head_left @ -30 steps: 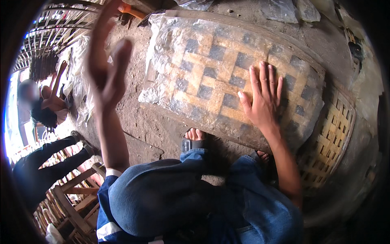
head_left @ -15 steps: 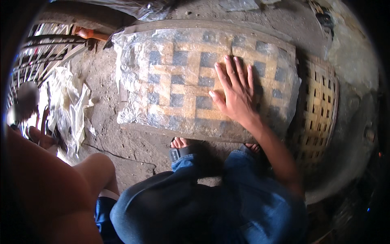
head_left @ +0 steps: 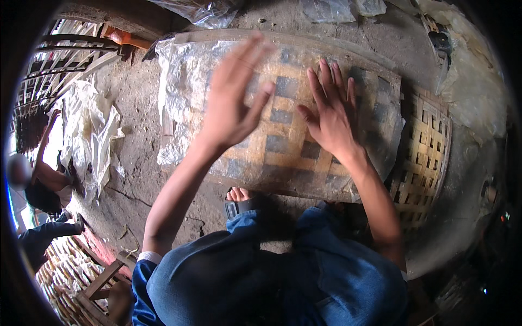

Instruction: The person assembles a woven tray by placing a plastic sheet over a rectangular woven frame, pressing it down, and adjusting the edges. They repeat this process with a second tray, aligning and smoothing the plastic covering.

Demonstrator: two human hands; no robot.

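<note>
Much of the scene is lost to the dark fisheye rim, and the near edge of the checkered woven mat (head_left: 283, 136) is cut off by the person's blue-trousered knees (head_left: 283, 277), so that only one sandalled foot (head_left: 239, 200) is seen under that edge. The mat, woven in yellow and dark squares, is laid flat on the earthen floor (head_left: 136, 157) and is covered by a clear plastic sheet (head_left: 179, 98), whose creases and glare make the weave hard to read toward the mat's left edge. The left hand (head_left: 231, 103) is held raised over the left half of the mat, blurred, with the fingers stretched out and slightly apart and nothing grasped; whether it touches the plastic cannot be told. The right hand (head_left: 329, 117) is spread palm down on the right half of the mat, fingers apart and pointing toward the far edge, nothing held. Under the mat's right edge a lattice of woven bamboo (head_left: 421, 157) is partly hidden. Crumpled white plastic (head_left: 89, 136) is seen on the floor well left of the mat, and more clear plastic bags (head_left: 212, 11) lie beyond its far edge. The floor is cracked, dusty dirt. At the far left another person (head_left: 38, 185) is seated, only partly in view, and wooden slat frames (head_left: 65, 271) are cut off at the lower left corner.
</note>
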